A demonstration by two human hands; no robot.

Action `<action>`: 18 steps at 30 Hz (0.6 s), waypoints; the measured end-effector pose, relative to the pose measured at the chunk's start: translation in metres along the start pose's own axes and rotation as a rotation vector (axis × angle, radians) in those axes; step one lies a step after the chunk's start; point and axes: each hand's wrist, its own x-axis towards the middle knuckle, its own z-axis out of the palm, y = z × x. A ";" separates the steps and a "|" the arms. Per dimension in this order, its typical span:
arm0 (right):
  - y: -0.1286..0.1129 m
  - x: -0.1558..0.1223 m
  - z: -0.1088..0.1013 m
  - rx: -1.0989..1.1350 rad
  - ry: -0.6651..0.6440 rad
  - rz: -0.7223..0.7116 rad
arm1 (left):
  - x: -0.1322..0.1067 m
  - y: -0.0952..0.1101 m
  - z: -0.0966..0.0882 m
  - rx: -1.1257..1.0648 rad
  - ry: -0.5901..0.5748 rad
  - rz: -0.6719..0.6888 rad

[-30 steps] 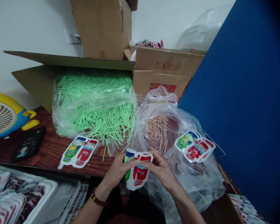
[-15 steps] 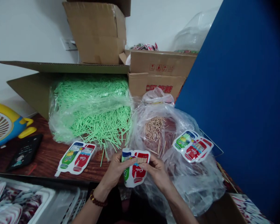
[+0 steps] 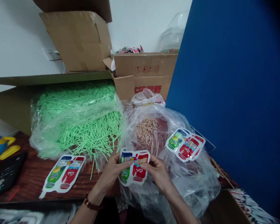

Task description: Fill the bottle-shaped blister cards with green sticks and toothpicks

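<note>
My left hand (image 3: pixel 113 169) and my right hand (image 3: pixel 159 171) pinch a bottle-shaped candy pouch (image 3: pixel 139 175) from its two sides, thumbs on the front. Its left half is green, its right half red with "Cola" on it. Brown sticks show through the window of the red half. A matching pouch (image 3: pixel 64 174) lies flat on the table to the left. More pouches (image 3: pixel 185 144) overlap on the clear plastic at the right. Beyond my hands, thin brown sticks (image 3: pixel 146 129) lie loose in an opened plastic bag (image 3: pixel 177 116).
Pale green sticks (image 3: pixel 88 130) spill from a plastic-lined carton (image 3: pixel 11 104) at the left. A black device (image 3: pixel 8 172) and a yellow-and-blue object (image 3: pixel 1 146) are at the left edge. Cardboard boxes (image 3: pixel 144 65) stand behind. A blue panel (image 3: pixel 224 93) borders the right.
The view has turned to the right, so the surroundings appear farther left. Both hands keep hold of the pouch, and its green half now faces me more fully.
</note>
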 end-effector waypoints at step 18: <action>-0.059 0.003 -0.071 -0.139 0.408 -0.230 | 0.028 0.009 0.068 0.426 -0.087 0.308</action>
